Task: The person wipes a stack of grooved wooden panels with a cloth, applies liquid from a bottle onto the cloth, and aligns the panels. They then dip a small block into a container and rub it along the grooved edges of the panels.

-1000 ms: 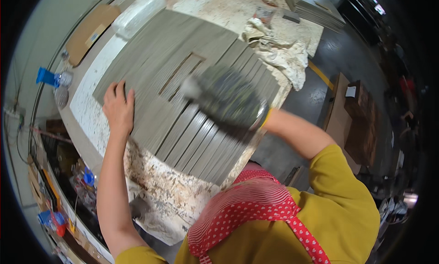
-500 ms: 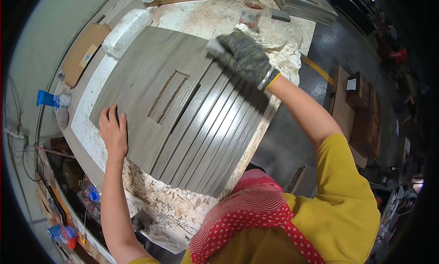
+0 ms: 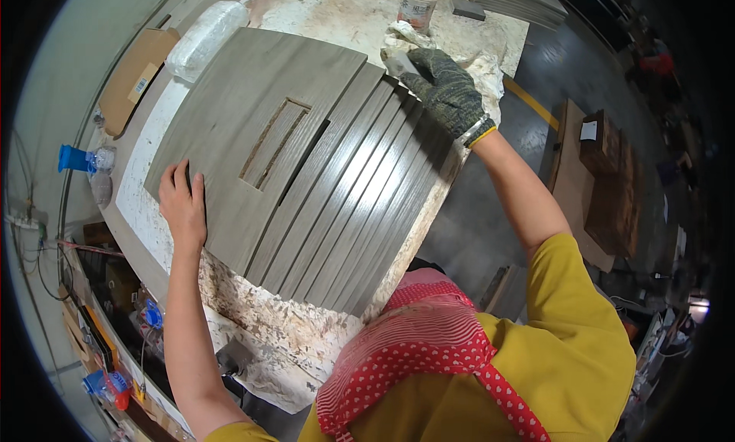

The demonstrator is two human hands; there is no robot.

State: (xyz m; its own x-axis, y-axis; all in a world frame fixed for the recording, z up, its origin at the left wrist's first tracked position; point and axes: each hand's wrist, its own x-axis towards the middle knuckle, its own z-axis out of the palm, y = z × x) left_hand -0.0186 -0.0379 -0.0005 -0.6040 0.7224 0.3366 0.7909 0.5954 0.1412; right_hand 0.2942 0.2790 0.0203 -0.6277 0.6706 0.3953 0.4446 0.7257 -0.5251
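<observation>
A stack of grey wood-grain panels (image 3: 348, 189) lies fanned out on the table. The top panel (image 3: 222, 112) has a narrow rectangular outline cut into it. My bare left hand (image 3: 184, 212) rests at the near left edge of this panel, fingers stretched and a little apart. A dark patterned glove with a yellow cuff covers my right hand (image 3: 448, 93), which is at the far right end of the stack. Its fingers are closed round a pale flat block (image 3: 400, 63); the glove hides part of the block, and its material is unclear.
Beyond my right hand are a crumpled white cloth (image 3: 486, 67), a clear jar (image 3: 418, 9) and a dark grey block (image 3: 468, 10). More panels (image 3: 521, 1) are stacked at the far right. A plastic-wrapped bundle (image 3: 207, 42) and cardboard (image 3: 134, 82) lie left.
My right hand has moved right with the pale block, from over the top panel's far corner to the stack's far right end. My left hand stays at the panel's edge. The view has shifted slightly.
</observation>
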